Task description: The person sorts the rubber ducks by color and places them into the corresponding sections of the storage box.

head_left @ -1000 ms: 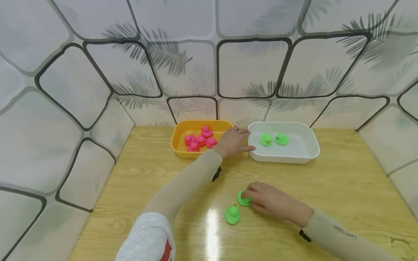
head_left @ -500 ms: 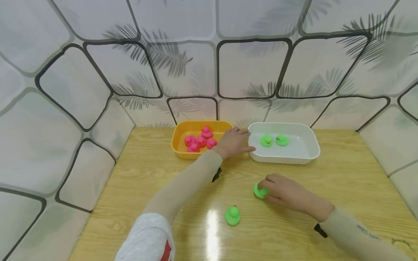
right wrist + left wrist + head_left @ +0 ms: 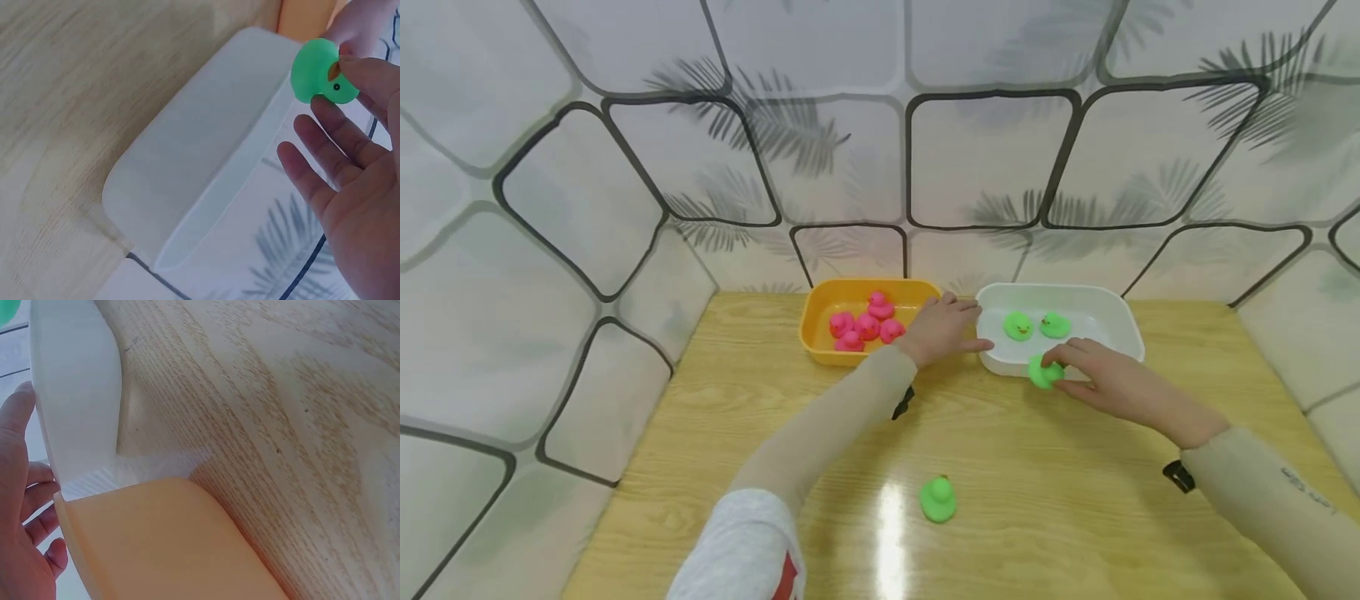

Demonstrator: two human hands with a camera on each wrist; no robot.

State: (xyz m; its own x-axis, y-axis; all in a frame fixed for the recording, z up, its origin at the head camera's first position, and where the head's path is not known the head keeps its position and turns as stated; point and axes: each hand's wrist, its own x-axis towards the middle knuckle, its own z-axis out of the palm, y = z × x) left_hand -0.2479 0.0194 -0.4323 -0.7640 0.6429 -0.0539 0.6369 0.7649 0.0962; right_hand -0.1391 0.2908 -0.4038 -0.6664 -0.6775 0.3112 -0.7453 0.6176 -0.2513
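My right hand pinches a green rubber duck in front of the white tub's near rim; the right wrist view shows this duck between thumb and fingers, raised off the table. Two more green ducks sit inside the white tub. My left hand reaches over the gap between the tubs, fingers extended, fingertips at the white tub's left rim. Under its wrist lies the right part of the orange tub, which holds several pink rubber ducks. Another green duck stands on the table nearer me.
Both tubs stand side by side at the back of the wooden table. A patterned wall covering rises right behind them and along both sides. A bright light reflection runs down the table's front middle.
My right hand has carried the pinched green duck from the table's middle, to the right and away from me, up to the white tub. The left hand stays at the tubs.
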